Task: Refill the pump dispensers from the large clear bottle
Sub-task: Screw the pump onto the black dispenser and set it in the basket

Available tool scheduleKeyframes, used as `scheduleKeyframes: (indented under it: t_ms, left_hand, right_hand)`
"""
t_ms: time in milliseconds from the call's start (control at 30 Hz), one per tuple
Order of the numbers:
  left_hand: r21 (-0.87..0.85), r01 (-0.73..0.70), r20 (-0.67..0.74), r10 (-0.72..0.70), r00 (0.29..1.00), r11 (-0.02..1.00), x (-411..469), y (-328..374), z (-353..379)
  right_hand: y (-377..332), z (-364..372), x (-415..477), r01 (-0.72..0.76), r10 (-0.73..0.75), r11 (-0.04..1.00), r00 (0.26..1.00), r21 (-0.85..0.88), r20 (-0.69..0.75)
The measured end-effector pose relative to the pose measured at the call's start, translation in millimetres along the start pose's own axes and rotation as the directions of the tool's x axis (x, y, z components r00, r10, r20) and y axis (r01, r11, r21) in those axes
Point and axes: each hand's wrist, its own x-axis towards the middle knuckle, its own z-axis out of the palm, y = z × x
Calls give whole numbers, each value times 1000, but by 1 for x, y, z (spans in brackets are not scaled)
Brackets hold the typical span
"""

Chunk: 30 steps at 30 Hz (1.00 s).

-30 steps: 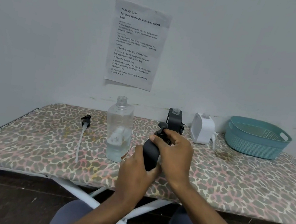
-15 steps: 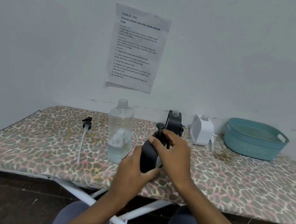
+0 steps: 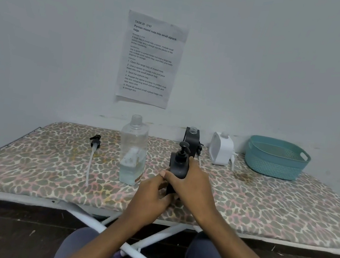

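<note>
A pale wall with a printed paper sheet taped to it rises behind a folding board covered in leopard-print cloth. Near the board's front edge stands a small matte-black pump dispenser with its pump head fitted. The left hand curls round its base and the right hand wraps over its shoulder, just below the pump. Just to the left, the large clear plastic bottle stands upright and uncapped, roughly a third full.

The bottle looks light and thin-walled, so it will probably flex if squeezed. A grip round its mid-body should steady a slow pour. The black dispenser seems rigid, and its collar is the natural place to twist. Farther back stand an open black dispenser and a white dispenser. A loose black pump with a white tube lies well to the left.
</note>
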Motion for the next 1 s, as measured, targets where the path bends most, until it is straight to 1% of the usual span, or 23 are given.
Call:
scheduleKeyframes:
  t_ms: [200,400,533,600,733,867,1000]
  left_hand:
    - [-45,-14,-14,13,1000,999,4,4,6]
    - [-98,-30,-81,22,997,995,18,17,14]
    - [-165,-84,-89,70,994,983,38,40,24]
    - [-161,-125,-90,112,990,979,53,54,33]
    - [-150,-183,-49,178,983,972,91,85,52]
    - [-184,-204,21,212,977,961,131,115,79]
    - [-232,-172,101,200,975,957,175,145,110]
  right_hand:
    - [3,-14,-1,-23,22,999,998,-31,-54]
    - [1,-41,11,-5,3,1000,996,-16,-87]
    - [-4,-68,27,13,-17,1000,992,-26,-124]
    - [-6,-85,37,21,-26,999,987,-35,-157]
    - [-7,-125,57,31,-40,999,972,-43,-230]
    - [-2,-168,83,30,-54,996,951,-83,-304]
    - [13,-213,115,-1,-43,993,934,-122,-355]
